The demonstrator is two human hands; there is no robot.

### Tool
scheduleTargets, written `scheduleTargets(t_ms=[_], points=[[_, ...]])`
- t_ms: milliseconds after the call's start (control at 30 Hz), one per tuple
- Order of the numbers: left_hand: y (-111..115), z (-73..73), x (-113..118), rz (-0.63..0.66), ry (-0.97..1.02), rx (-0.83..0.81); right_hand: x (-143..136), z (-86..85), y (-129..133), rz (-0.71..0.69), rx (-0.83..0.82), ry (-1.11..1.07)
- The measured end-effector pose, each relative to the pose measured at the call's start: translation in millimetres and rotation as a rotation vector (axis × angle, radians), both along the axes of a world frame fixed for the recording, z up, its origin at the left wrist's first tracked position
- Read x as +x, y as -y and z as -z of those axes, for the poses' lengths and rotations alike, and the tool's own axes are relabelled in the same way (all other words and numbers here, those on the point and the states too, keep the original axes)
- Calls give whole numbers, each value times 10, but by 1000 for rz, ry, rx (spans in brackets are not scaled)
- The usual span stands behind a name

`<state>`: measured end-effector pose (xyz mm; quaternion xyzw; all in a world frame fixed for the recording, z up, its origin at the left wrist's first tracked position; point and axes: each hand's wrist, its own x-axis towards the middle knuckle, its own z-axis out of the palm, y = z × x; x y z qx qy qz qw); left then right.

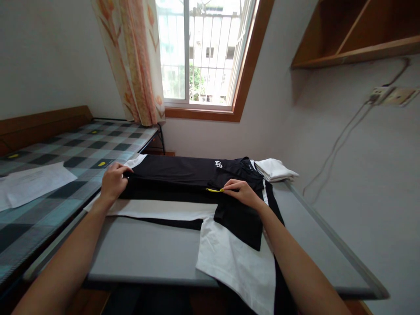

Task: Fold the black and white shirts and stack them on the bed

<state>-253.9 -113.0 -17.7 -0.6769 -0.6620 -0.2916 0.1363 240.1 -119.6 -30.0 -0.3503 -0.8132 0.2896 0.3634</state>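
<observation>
A black T-shirt (177, 168) with white lettering near its collar is laid sideways across the grey table, its near side partly lifted. My left hand (114, 180) pinches the shirt's edge at its left end. Toward the collar end, my right hand (242, 191) has its thumb and fingers closed on the black cloth, beside a thin yellow strip (215, 190) that sticks out to the left. Beneath lies a white and black garment (234, 245), with its white sleeve hanging over the table's near edge. A black sleeve (241, 225) rests on top of it.
The grey table (147, 249) has a raised rim. A folded white cloth (274, 169) sits at its far right. On the left, a bed with a checked cover (72, 148) holds white paper (36, 183). Cables (339, 142) hang from a socket on the right wall, below a wooden shelf (354, 54).
</observation>
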Motion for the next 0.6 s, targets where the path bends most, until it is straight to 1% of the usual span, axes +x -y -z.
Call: scheduleTargets(t_ms=[100,167,233,300,367,433,533,600], points=[[-24,26,-89,-13,241,134,28,-25,-5,-7,3,2],[-23,46,-144,-20,413,126,45,-44,-6,-8,9,1],[-7,76,-178,-24,543,6,53,-60,-2,-11,9,11],[18,118,-182,-26,614,-176,45,-68,7,-22,-5,37],[38,167,-163,-26,592,-337,22,-65,19,-36,-30,66],[48,209,-131,-57,469,-424,-7,-54,27,-43,-49,88],[42,242,-80,-107,281,-456,-35,-28,27,-43,-58,115],[25,243,-49,-94,248,-467,-38,-4,17,-45,-62,131]])
